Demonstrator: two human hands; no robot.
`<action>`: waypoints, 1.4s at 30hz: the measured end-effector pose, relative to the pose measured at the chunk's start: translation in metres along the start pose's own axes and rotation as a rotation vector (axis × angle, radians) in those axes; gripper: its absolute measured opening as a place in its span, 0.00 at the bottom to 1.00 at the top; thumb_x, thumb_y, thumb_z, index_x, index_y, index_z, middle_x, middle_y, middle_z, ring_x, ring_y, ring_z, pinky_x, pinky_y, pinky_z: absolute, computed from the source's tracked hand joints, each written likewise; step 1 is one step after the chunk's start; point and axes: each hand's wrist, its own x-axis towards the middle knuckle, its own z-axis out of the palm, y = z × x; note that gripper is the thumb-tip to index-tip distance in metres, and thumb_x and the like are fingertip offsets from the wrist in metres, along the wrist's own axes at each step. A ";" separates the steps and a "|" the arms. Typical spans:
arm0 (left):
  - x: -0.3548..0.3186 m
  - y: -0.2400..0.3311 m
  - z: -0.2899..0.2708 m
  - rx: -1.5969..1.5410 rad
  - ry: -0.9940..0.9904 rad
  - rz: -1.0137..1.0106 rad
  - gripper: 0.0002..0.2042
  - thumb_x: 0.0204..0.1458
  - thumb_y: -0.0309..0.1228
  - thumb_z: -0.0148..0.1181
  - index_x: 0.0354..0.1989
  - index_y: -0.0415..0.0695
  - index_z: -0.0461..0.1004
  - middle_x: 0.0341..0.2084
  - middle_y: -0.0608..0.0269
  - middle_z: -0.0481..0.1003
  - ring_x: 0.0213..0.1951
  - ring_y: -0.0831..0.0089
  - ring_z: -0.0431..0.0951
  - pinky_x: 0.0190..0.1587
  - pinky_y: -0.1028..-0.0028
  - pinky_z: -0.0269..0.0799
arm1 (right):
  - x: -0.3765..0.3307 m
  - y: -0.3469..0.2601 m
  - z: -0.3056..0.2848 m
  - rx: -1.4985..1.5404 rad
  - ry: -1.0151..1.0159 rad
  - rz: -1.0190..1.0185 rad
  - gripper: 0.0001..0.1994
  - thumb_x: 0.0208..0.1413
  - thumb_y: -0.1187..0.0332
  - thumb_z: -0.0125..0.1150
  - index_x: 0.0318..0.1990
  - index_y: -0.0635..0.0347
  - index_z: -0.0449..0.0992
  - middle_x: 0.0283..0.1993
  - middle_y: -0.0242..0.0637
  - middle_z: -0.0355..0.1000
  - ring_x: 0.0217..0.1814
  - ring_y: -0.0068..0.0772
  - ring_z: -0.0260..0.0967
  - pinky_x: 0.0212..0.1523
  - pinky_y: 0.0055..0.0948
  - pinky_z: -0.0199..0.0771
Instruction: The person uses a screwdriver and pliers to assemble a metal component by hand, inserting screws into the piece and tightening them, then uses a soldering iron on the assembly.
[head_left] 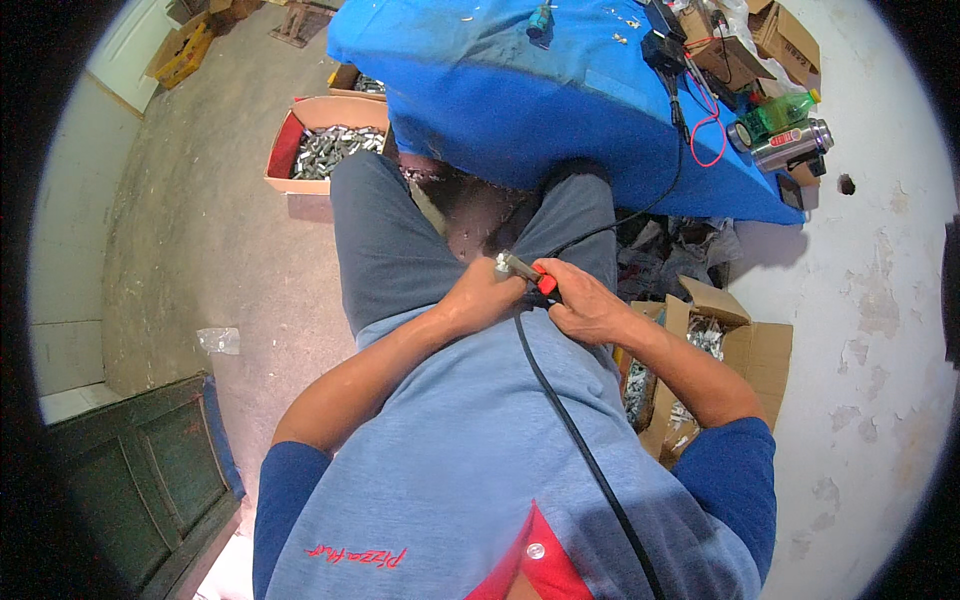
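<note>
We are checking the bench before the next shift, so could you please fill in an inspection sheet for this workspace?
Surface: blue-covered table, small metal bits scattered on top.
Job's things: small metal cylinder held over the lap; red clip beside it.
Clutter: green bottle and metal flask lying at the table's right end; cardboard boxes behind.
Grippers: left hand grips the cylinder; right hand pinches the red clip.
Cables: black cable runs down the chest; red wire on the table.
Surroundings: open box of metal parts on the floor left; another right.
</note>
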 end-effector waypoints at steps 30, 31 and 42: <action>0.001 -0.003 -0.003 -0.097 0.046 -0.041 0.11 0.57 0.35 0.54 0.23 0.44 0.72 0.18 0.76 0.64 0.23 0.84 0.60 0.23 0.75 0.55 | 0.002 -0.009 0.004 -0.150 0.052 0.052 0.20 0.47 0.77 0.48 0.51 0.67 0.63 0.47 0.60 0.67 0.52 0.62 0.63 0.53 0.52 0.63; 0.000 -0.002 -0.003 -0.100 0.051 -0.036 0.11 0.57 0.35 0.54 0.23 0.44 0.72 0.18 0.76 0.65 0.23 0.84 0.60 0.23 0.75 0.55 | 0.003 -0.009 0.004 -0.157 0.056 0.047 0.19 0.47 0.77 0.48 0.50 0.67 0.63 0.46 0.60 0.67 0.51 0.62 0.63 0.53 0.52 0.63; 0.002 -0.011 -0.001 -0.048 0.052 0.001 0.09 0.56 0.31 0.53 0.26 0.40 0.73 0.20 0.75 0.67 0.25 0.83 0.63 0.26 0.74 0.61 | 0.000 -0.010 0.004 -0.235 0.127 -0.004 0.17 0.47 0.77 0.49 0.47 0.66 0.64 0.42 0.58 0.68 0.46 0.62 0.64 0.47 0.53 0.64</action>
